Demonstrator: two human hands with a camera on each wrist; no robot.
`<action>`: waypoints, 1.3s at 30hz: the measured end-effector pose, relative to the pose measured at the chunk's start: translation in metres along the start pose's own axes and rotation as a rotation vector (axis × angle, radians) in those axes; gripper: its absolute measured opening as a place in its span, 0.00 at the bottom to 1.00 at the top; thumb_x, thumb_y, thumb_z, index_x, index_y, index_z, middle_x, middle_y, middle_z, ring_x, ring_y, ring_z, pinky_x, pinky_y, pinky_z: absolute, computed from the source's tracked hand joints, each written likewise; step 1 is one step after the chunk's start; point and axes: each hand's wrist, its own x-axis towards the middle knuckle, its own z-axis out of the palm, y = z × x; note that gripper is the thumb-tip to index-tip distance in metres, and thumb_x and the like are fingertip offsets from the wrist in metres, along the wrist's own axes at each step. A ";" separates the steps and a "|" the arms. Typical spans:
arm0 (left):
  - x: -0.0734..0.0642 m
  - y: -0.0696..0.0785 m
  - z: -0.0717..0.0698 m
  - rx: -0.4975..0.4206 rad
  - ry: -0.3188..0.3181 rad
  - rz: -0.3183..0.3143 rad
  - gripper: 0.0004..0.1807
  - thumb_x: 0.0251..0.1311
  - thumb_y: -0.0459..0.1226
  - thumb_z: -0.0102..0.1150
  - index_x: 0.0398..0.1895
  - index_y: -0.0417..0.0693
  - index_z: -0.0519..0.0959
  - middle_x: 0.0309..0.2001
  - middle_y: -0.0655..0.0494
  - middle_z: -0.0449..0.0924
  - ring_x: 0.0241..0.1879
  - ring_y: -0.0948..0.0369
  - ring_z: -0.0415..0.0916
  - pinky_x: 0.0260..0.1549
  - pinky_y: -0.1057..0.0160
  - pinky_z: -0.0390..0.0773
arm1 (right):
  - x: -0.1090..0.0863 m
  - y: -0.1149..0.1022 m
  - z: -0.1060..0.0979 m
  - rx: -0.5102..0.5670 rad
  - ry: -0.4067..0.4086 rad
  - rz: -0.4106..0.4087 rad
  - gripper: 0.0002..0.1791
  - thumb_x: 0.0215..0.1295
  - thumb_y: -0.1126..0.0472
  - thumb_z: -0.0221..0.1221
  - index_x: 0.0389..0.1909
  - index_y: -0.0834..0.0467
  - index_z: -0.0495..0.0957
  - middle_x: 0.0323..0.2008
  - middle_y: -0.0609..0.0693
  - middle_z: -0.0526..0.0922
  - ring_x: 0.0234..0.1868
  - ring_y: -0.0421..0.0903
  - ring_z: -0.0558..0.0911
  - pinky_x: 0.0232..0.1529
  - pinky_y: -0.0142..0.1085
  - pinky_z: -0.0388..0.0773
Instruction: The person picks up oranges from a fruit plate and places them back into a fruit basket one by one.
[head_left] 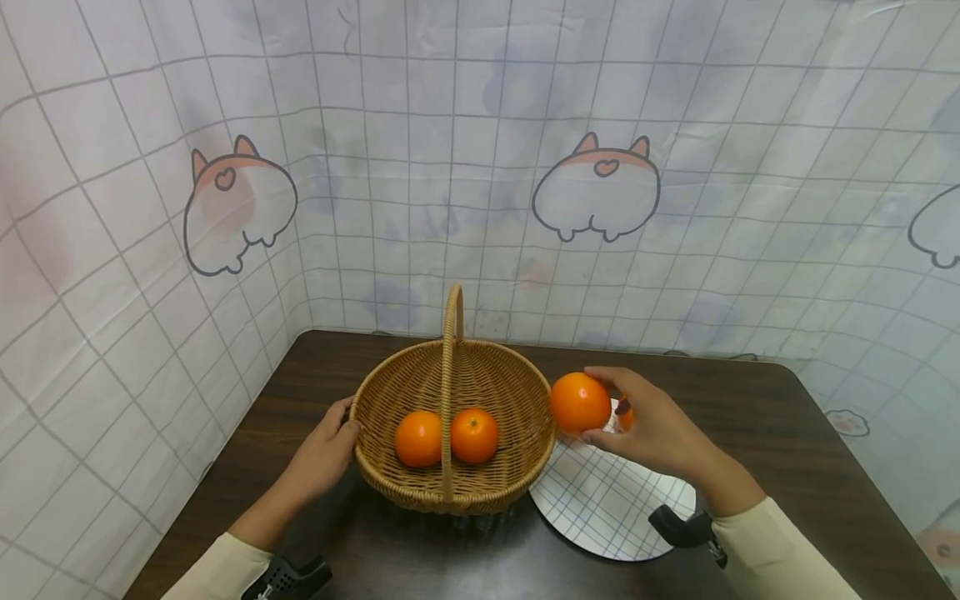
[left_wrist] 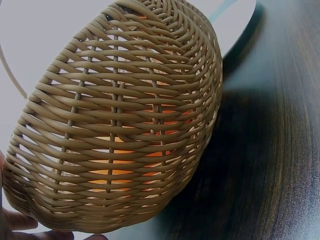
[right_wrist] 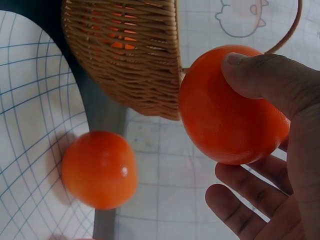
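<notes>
A wicker basket (head_left: pixel 483 502) with a tall arched handle (head_left: pixel 447 375) stands on the table. Two oranges, one on the left (head_left: pixel 417 439) and one on the right (head_left: pixel 475 436), lie inside it. My left hand (head_left: pixel 318 457) grips the basket's left rim. Beside the right rim, my right hand (head_left: pixel 663 429) holds another orange (head_left: pixel 580 403) between thumb and fingers, above the plate's far edge. A round white plate (head_left: pixel 615 517) with blue grid lines lies right of the basket. In the right wrist view an orange (right_wrist: pixel 100 170) rests on that plate, with a sliver of another at the frame's bottom.
The dark wood-grain table (head_left: pixel 757 417) reaches back to a wall covering (head_left: pixel 480 167) printed with a grid and cartoon animals. More of this covering hangs on the left and right sides. The basket's handle arches high over its middle.
</notes>
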 end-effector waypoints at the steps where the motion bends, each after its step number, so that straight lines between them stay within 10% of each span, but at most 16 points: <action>1: 0.000 0.000 0.000 0.002 0.000 0.002 0.32 0.81 0.45 0.35 0.81 0.41 0.48 0.73 0.29 0.59 0.68 0.38 0.66 0.61 0.38 0.70 | 0.001 -0.001 0.000 -0.002 -0.002 0.000 0.46 0.52 0.57 0.79 0.71 0.55 0.68 0.59 0.50 0.78 0.45 0.46 0.77 0.42 0.40 0.80; 39: 0.003 -0.003 0.000 0.011 0.000 0.000 0.32 0.81 0.45 0.34 0.81 0.41 0.48 0.74 0.31 0.59 0.69 0.38 0.64 0.63 0.37 0.67 | 0.022 -0.022 0.019 0.062 -0.074 0.013 0.47 0.53 0.49 0.78 0.73 0.48 0.68 0.58 0.45 0.77 0.50 0.44 0.77 0.46 0.43 0.79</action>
